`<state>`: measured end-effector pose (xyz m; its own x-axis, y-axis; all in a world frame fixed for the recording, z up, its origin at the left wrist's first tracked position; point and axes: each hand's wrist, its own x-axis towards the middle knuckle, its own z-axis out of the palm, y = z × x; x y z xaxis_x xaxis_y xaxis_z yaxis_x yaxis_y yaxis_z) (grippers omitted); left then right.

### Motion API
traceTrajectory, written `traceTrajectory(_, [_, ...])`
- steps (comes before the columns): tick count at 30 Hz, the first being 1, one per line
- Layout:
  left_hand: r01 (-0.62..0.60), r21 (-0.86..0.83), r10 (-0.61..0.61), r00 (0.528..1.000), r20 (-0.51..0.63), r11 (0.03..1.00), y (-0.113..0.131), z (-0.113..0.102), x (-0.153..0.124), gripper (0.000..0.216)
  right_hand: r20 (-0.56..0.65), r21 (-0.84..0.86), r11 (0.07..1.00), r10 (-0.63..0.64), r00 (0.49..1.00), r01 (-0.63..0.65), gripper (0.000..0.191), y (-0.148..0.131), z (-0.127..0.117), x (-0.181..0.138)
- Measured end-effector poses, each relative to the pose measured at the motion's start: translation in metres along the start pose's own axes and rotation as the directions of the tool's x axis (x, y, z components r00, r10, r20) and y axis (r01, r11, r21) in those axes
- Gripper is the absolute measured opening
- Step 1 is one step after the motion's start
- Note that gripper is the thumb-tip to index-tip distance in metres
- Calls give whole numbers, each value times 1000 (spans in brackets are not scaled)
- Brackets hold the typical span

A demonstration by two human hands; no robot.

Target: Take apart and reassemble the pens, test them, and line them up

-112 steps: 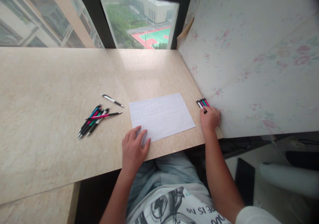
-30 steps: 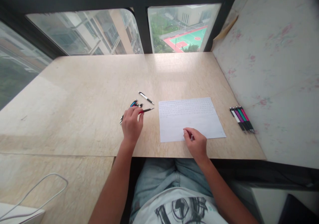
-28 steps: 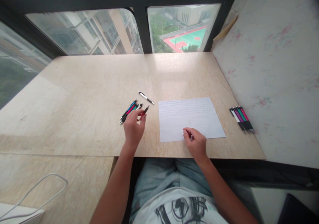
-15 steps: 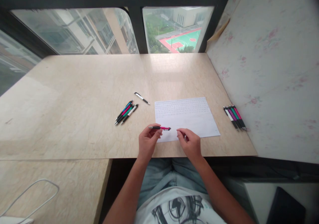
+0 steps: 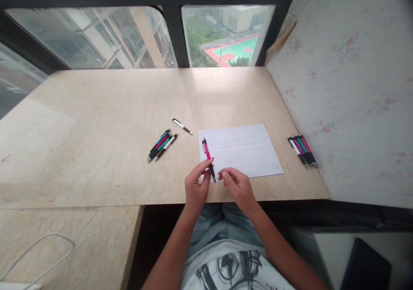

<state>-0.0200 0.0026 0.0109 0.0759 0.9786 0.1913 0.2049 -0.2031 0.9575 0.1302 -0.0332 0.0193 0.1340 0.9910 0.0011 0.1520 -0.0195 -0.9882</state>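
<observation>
My left hand (image 5: 197,183) pinches a pink and black ballpoint pen (image 5: 207,151) between thumb and fingers, its metal tip pointing down toward me. Just right of the tip, my right hand (image 5: 237,187) hovers with fingers curled together; whether anything lies between them I cannot make out. Beneath the pen lies a white sheet of paper (image 5: 248,154), its upper part covered in handwritten lines. Left of the sheet rests a white and black pen (image 5: 182,126). Beside that is a bunch of several coloured pens (image 5: 161,146).
Several more pens (image 5: 301,150) lie side by side at the right, close to the flowered wall (image 5: 348,92). The stone-look desk (image 5: 97,131) runs back to the windows. A white cable (image 5: 41,238) lies on the lower surface at the left front.
The pink pen has swung from lying sideways to pointing away from me, tip toward me. My right hand has moved left, nearer to it; my left hand shifted slightly right.
</observation>
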Motion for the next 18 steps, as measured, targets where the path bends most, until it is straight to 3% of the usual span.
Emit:
traceTrajectory(8, [-171,210,187,981,-59,963,2,5,-4,28,52,37,999,-23,998,21,35,-9,2,-3])
traceTrajectory(12, [-196,266,225,971,-83,944,0,6,-4,25,124,-49,999,-4,992,10,24,-7,3,-4])
traceTrajectory(15, [-155,163,175,977,-117,974,2,9,-7,20,70,-66,998,18,997,-14,22,-3,3,-4])
traceTrajectory(18, [-17,-170,-17,980,-197,985,5,14,-13,7,23,-40,999,18,1000,-17,26,0,-2,-3])
